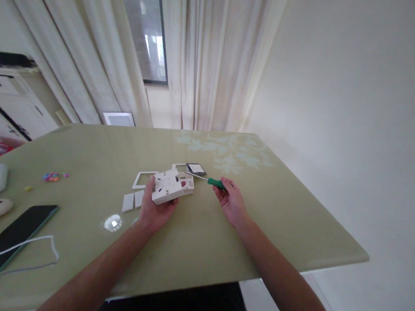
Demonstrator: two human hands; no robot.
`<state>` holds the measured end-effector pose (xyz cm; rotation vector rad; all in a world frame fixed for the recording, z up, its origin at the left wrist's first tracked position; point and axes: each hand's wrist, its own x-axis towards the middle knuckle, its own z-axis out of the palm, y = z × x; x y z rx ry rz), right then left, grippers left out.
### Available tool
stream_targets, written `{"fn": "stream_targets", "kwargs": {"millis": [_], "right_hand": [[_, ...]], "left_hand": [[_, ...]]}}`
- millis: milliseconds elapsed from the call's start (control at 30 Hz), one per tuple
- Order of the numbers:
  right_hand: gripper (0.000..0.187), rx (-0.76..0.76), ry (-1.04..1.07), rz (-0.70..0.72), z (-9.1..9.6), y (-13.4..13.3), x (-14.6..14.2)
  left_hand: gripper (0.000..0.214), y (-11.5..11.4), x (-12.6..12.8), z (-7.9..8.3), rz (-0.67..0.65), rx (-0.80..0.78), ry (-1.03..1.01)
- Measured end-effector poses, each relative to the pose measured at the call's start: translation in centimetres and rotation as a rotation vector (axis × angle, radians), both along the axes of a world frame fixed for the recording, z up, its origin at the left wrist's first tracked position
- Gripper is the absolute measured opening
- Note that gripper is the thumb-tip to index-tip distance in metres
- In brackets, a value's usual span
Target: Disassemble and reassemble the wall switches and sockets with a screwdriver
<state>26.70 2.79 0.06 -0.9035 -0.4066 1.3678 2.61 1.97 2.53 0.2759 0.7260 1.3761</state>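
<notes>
Left hand (pixel 156 209) clamped on white plastic switch housing (pixel 172 186), held just above the glossy olive table (pixel 295 228). Right hand (pixel 230 202) gripping green-handled screwdriver (pixel 211 180), shaft pointing left at the housing, tip just beside it.

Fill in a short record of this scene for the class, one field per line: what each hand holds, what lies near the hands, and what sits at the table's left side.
Left hand: holds a white plastic switch body above the table, back side up.
Right hand: grips a green-handled screwdriver, its tip pointing at the switch body.
Near the hands: white frame, two white rocker covers, small dark module.
Table's left side: dark tablet, white cable, coloured small bits.
Background: curtains, window.
</notes>
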Motion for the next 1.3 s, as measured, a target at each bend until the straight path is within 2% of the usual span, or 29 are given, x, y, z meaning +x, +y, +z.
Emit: {"fn": "stream_targets", "kwargs": {"millis": [133, 300, 500, 633, 733, 867, 933, 1067, 1200, 1300], "right_hand": [[0.012, -0.008, 0.015, -0.013, 0.0, 0.1, 0.0], [0.012, 0.001, 0.032, -0.072, 0.0, 0.2, 0.2], [0.012, 0.016, 0.047, -0.139, 0.1, 0.2, 0.5], [0.02, 0.037, 0.04, -0.148, 0.5, 0.0, 0.7], [0.03, 0.054, 0.016, -0.128, 1.4, -0.1, 1.2], [0.039, 0.061, -0.046, -0.058, 2.8, 0.4, 2.2], [0.04, 0.052, -0.078, -0.015, 3.2, 0.8, 2.7], [0.031, -0.023, -0.134, 0.084, 2.5, 1.0, 3.2], [0.041, -0.094, -0.209, 0.199, 1.6, 0.1, 3.2], [0.044, -0.128, -0.286, 0.319, 1.7, -0.8, 3.1]], "left_hand": [[0.034, 0.1, 0.0, -0.9, 0.004, 0.081, 0.214], [0.031, -0.3, -1.5, -1.0, -0.05, 0.348, 0.742], [0.065, -0.7, -2.6, -0.5, -0.24, 0.766, 1.33], [0.064, -1.7, -1.5, -1.4, -0.408, 0.955, 1.57], [0.066, -2.5, -0.6, -1.9, -0.48, 1.039, 1.693], [0.104, -3.0, -0.3, -2.3, -0.465, 1.241, 1.996], [0.108, -2.9, -0.5, -2.5, -0.414, 1.301, 2.028], [0.1, -2.4, -1.6, -2.3, -0.403, 1.289, 1.868], [0.097, -1.9, -3.2, -1.6, -0.542, 1.103, 1.801], [0.099, -1.7, -4.2, -1.1, -0.679, 0.995, 1.766]]}}
